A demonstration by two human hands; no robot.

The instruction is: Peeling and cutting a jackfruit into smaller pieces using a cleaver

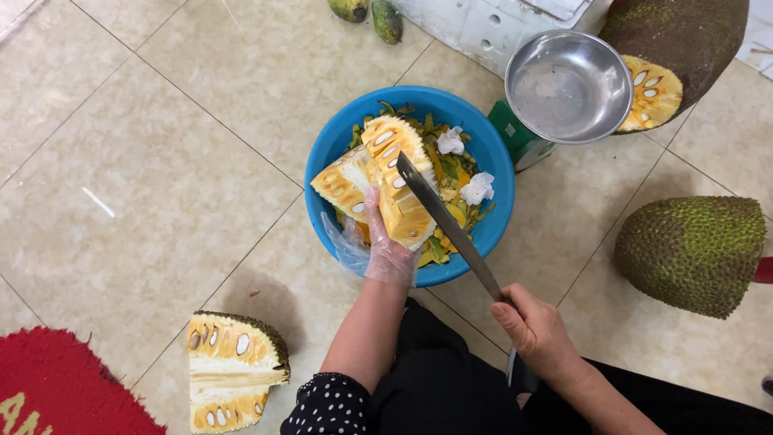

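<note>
basin (pixel 326 153): glossy blue plastic | bowl (pixel 568 87): brushed metal | floor (pixel 161 161): glossy tile | jackfruit (pixel 692 254): rough rind | glove (pixel 386 254): clear plastic

A jackfruit wedge (pixel 386 181) is steadied over a blue basin (pixel 330 149) by the gloved left hand (pixel 385 246), while a long knife (pixel 447 221), gripped by the bare right hand (pixel 535 330), is laid against the wedge just above the left fingers.
</note>
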